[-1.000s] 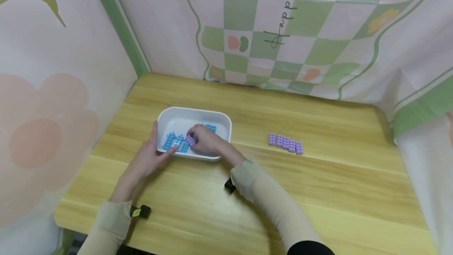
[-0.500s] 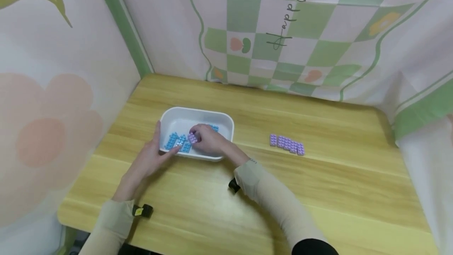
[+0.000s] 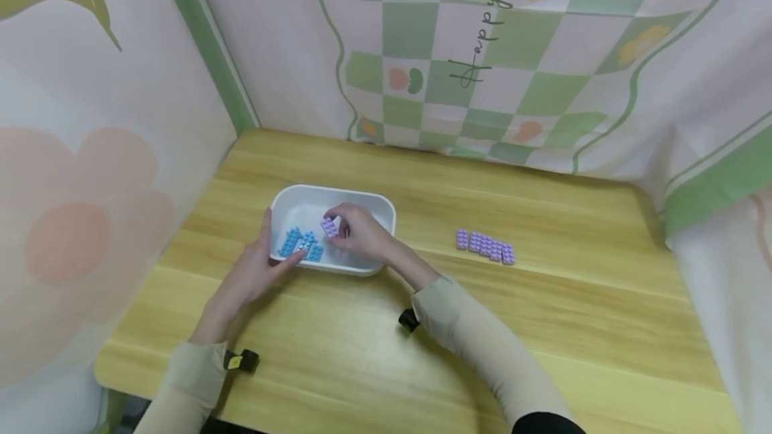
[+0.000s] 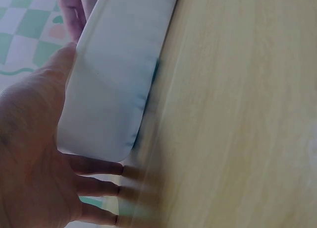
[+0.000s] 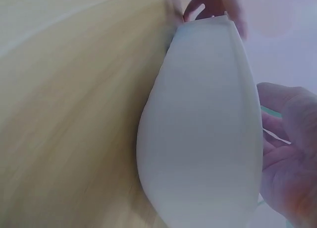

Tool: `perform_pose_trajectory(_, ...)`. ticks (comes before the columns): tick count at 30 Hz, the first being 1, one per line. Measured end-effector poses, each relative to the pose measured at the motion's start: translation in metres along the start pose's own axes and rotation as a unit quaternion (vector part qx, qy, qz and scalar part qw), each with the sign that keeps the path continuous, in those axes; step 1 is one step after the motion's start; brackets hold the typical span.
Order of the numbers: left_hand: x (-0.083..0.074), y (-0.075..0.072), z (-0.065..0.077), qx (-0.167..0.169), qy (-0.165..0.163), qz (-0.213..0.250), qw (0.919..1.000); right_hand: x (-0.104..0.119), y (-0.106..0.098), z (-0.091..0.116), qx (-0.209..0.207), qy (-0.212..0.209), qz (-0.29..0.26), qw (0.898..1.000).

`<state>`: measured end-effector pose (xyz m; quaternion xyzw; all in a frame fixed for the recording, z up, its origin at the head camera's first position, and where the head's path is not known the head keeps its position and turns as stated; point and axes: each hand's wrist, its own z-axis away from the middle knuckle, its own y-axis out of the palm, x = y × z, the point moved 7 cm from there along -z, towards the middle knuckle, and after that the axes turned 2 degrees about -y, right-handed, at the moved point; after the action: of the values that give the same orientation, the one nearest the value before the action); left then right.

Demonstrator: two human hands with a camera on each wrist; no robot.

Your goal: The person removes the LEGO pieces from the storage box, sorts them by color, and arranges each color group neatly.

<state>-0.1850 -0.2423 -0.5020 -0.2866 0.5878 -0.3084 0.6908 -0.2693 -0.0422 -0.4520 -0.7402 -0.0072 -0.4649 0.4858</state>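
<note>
A white plastic tray (image 3: pixel 382 204) holds several light blue toy building bricks (image 3: pixel 291 241) in its left half. My left hand (image 3: pixel 250 270) grips the tray's near left corner, its thumb over the front rim and its fingers along the outside of the left end; the left wrist view shows those fingers (image 4: pixel 96 187) spread beside the wall. Above the tray floor, my right hand (image 3: pixel 362 232) pinches a purple building brick (image 3: pixel 329 227) between thumb and fingertips. The tray wall hides that brick in the right wrist view. Part of the tray's inside lies behind the right hand.
To the right of the tray, several purple bricks (image 3: pixel 485 246) lie in a slanting row on the wooden table (image 3: pixel 579 313). A printed curtain (image 3: pixel 416 32) hangs along the table's back edge, and a flowered one (image 3: pixel 78 186) stands at the left.
My right hand has raised the purple brick away from the blue ones and turned it a little. Blue bricks seen earlier behind that hand are now out of sight. The left hand keeps its hold.
</note>
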Motion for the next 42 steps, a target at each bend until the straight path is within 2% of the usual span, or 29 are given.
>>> perform_pose_trajectory(11,0.001,0.001,0.001,0.008,-0.017,-0.006,0.9998,-0.011,-0.009,0.021,-0.04,-0.002,-0.015,0.999)
perform_pose_trajectory(20,0.001,0.001,0.001,0.01,-0.019,-0.011,0.9997,-0.01,-0.018,0.043,-0.062,0.006,-0.029,0.998)
perform_pose_trajectory(26,0.002,0.001,0.001,0.007,-0.015,-0.011,0.9998,-0.008,-0.022,0.057,-0.077,-0.009,-0.016,0.997)
perform_pose_trajectory(34,0.004,0.003,0.001,0.007,-0.013,-0.011,0.9998,-0.004,-0.022,0.075,-0.101,-0.056,0.014,0.993)
perform_pose_trajectory(38,0.003,0.003,0.001,0.008,-0.012,-0.008,0.9999,-0.005,-0.023,0.085,-0.114,-0.058,0.023,0.992)
perform_pose_trajectory(42,0.002,0.002,0.001,0.01,-0.014,-0.006,0.9998,-0.01,-0.025,0.091,-0.122,-0.039,0.009,0.992)
